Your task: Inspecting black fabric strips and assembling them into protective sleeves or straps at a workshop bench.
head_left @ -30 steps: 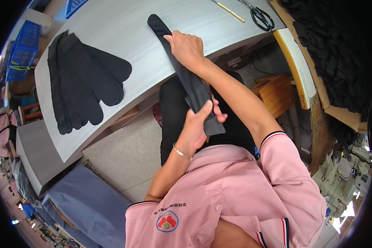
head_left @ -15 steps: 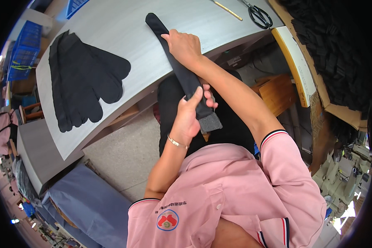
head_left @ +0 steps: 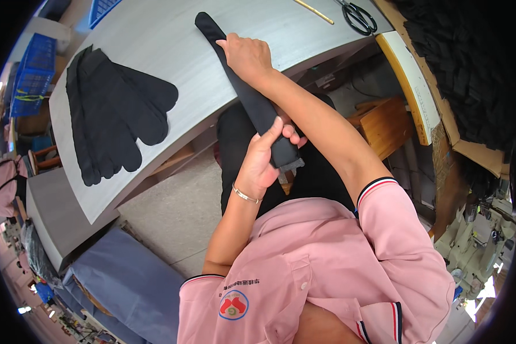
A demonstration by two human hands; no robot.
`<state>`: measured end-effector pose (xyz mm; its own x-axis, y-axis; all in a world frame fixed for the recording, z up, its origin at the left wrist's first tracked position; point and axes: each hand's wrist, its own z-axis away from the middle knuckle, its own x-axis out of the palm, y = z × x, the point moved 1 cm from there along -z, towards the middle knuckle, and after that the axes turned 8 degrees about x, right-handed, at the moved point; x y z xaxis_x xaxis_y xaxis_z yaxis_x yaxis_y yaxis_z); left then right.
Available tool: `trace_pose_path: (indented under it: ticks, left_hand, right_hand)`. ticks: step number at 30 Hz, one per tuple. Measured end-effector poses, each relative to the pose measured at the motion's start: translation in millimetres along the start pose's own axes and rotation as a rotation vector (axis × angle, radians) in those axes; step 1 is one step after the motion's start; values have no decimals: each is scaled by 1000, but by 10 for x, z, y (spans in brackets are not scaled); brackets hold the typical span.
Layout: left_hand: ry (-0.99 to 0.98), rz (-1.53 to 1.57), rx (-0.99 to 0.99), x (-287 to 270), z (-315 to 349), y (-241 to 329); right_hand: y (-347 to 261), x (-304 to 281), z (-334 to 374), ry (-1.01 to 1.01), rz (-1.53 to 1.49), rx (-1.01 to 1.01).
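A long, narrow black fabric sleeve (head_left: 247, 97) with a rounded far end runs from the tabletop toward my lap. Near its far end, my right hand (head_left: 248, 59) is closed around it, the thumb pointing left. My left hand (head_left: 262, 156) pinches the near end, thumb on top and fingertips showing on the right side. A ragged bit of grey material (head_left: 293, 165) sticks out of that near end; whatever lies inside the sleeve is hidden. To the left, a fanned pile of black fabric pieces (head_left: 112, 114) with rounded ends lies on the table.
The pale grey table (head_left: 172, 43) has black-handled scissors (head_left: 358, 20) and a thin stick (head_left: 314, 11) at its far right. A white board with a yellow edge (head_left: 407, 86) and a cardboard box (head_left: 476, 150) of black pieces stand right. Blue crates (head_left: 34, 71) stand far left.
The grey material at the near end showed as a wide block before; now only a short edge shows. My right hand and the sleeve's far end have shifted slightly up and left.
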<state>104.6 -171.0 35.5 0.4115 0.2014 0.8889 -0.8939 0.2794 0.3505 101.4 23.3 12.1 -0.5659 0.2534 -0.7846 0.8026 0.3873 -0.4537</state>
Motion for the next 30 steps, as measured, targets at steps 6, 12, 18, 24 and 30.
trace_pose_path:
  ticks: [6, 12, 18, 24, 30]
  left_hand:
    - [156, -205, 35, 123, 479, -38]
    - [147, -285, 2, 148, 796, -103]
    - [32, -482, -203, -9, 1278, -213]
    - [463, -521, 322, -220, 1071, 17]
    - [395, -502, 165, -287, 791, -9]
  right_hand:
    - [21, 28, -2, 24, 15, 10]
    - [-30, 40, -15, -19, 23, 59]
    - [3, 43, -151, -22, 50, 117]
    - [58, 62, -145, -74, 3, 180]
    - [28, 15, -122, -55, -30, 181]
